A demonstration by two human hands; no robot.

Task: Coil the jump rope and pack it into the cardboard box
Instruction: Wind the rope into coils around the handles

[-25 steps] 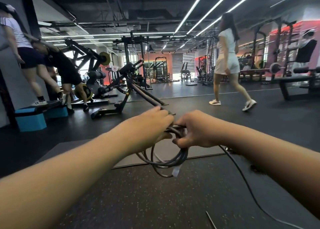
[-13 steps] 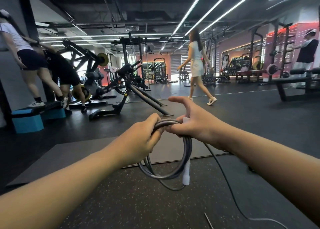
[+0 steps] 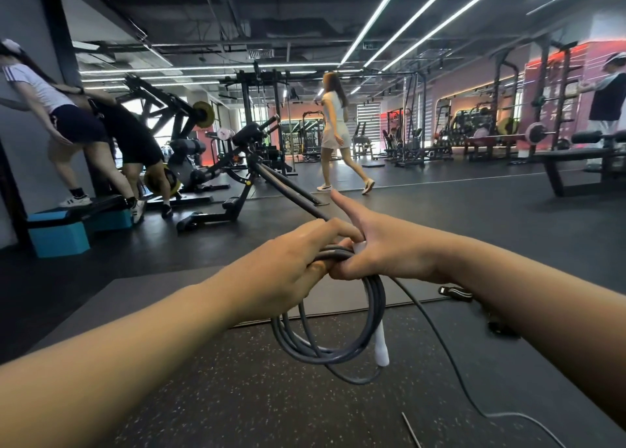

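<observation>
A grey jump rope (image 3: 371, 325) hangs in several loops from both hands, held out in front of me above the floor. My left hand (image 3: 291, 261) is closed over the top of the coil. My right hand (image 3: 379, 248) pinches the rope beside it, index finger stretched forward. A white handle (image 3: 381, 346) dangles upright along the coil's right side. The loose tail of the rope (image 3: 450, 356) runs from my right hand down to the floor at the lower right. No cardboard box is in view.
A grey mat (image 3: 162, 292) lies on the speckled rubber floor below my arms. A black strap (image 3: 455, 293) lies right of the mat. A weight machine (image 3: 244, 176), blue step blocks (image 3: 57, 234), a bench (image 3: 576, 163) and several people stand farther off.
The coil has grown and now hangs lower and wider. My hands have drawn together again, and my right index finger points forward. The walking person has moved left.
</observation>
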